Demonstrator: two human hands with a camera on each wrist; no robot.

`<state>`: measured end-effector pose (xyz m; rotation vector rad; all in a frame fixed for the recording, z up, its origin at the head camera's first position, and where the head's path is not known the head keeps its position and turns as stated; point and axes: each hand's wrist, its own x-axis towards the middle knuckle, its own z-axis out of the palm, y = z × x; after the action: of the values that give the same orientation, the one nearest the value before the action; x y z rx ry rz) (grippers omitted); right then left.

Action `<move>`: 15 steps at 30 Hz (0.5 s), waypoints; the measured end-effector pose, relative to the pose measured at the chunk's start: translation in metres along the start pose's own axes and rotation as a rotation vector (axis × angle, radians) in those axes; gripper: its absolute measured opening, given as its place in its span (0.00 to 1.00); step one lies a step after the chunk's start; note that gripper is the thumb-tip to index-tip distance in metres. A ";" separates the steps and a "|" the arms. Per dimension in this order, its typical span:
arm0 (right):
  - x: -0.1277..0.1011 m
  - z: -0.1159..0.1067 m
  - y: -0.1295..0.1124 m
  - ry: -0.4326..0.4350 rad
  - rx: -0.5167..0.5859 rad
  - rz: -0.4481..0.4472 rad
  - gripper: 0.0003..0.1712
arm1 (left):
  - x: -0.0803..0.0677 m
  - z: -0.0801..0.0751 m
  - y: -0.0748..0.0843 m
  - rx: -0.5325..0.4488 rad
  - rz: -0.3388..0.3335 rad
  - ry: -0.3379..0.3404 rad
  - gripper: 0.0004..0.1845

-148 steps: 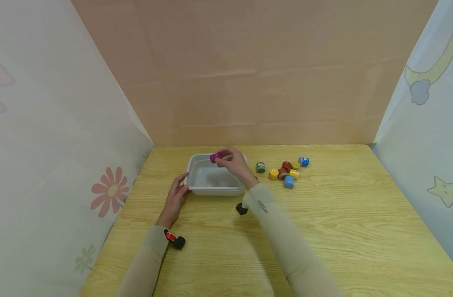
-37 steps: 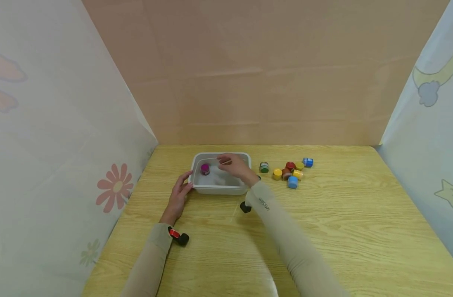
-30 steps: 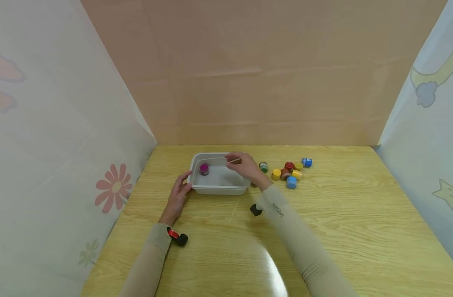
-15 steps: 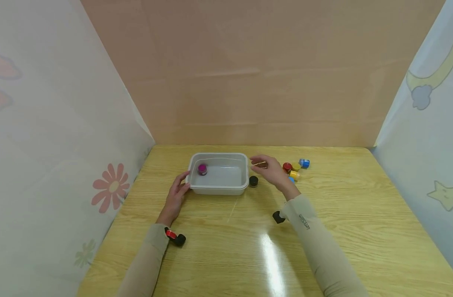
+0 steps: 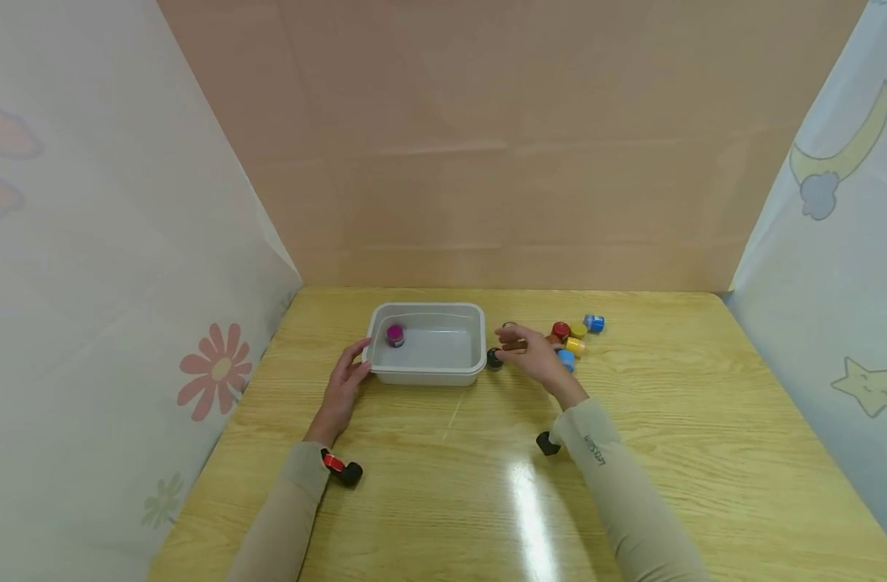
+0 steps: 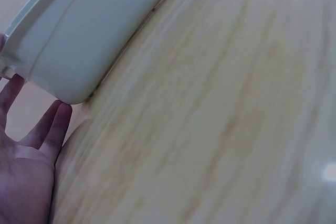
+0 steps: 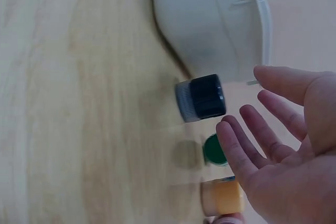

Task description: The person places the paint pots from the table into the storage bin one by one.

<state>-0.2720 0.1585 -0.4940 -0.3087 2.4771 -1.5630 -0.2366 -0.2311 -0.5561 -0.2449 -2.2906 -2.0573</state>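
Note:
My left hand [image 5: 344,388] rests at the left end of a white plastic bin [image 5: 424,377], its fairly straight fingers touching the wall and rim. In the left wrist view, fingertips [image 6: 64,109] meet the bin's lower corner. Inside the bin, toward the left, stands a small jar with a purple lid [image 5: 395,335]. Just right of the bin, my right hand [image 5: 534,356] is spread and holds nothing, close to a black-lidded jar [image 7: 202,98]. In the right wrist view its fingers are apart from that jar. A green-lidded jar [image 7: 214,149] lies beyond, mostly hidden by my hand in the head view.
Right of my right hand is a cluster of small paint-like jars: red [image 5: 560,330], dark yellow [image 5: 577,330], yellow-orange [image 5: 576,347], light blue [image 5: 566,360] and dark blue [image 5: 594,323]. A brown one is partly hidden. Papered walls enclose the wooden table [image 5: 428,501].
The purple-lidded jar, earlier pinched in my right hand above the bin, now stands inside it. My right hand has let go and moved right, out to the black-lidded jar. My left hand stays put.

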 end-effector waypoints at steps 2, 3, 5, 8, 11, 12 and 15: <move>0.000 0.001 0.002 -0.007 0.001 0.009 0.30 | -0.001 0.000 0.001 -0.003 -0.003 -0.001 0.26; -0.001 0.002 0.002 -0.011 -0.001 0.011 0.30 | 0.000 0.000 0.001 -0.006 -0.002 -0.004 0.26; -0.001 0.003 0.004 -0.021 -0.007 0.013 0.30 | 0.000 0.000 0.001 -0.011 0.000 -0.004 0.26; 0.000 0.004 0.007 -0.028 -0.021 0.022 0.30 | 0.000 0.000 0.000 -0.015 0.007 -0.002 0.26; 0.001 0.006 0.011 -0.030 -0.028 0.032 0.30 | 0.001 0.000 0.000 -0.014 0.011 0.001 0.26; 0.002 0.007 0.012 -0.029 -0.027 0.037 0.30 | 0.001 0.000 0.000 -0.012 0.013 0.001 0.26; 0.003 0.008 0.015 -0.030 -0.039 0.034 0.30 | 0.000 0.000 0.000 -0.006 0.015 -0.002 0.26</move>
<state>-0.2735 0.1568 -0.5112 -0.2916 2.4794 -1.4873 -0.2366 -0.2311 -0.5561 -0.2628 -2.2769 -2.0584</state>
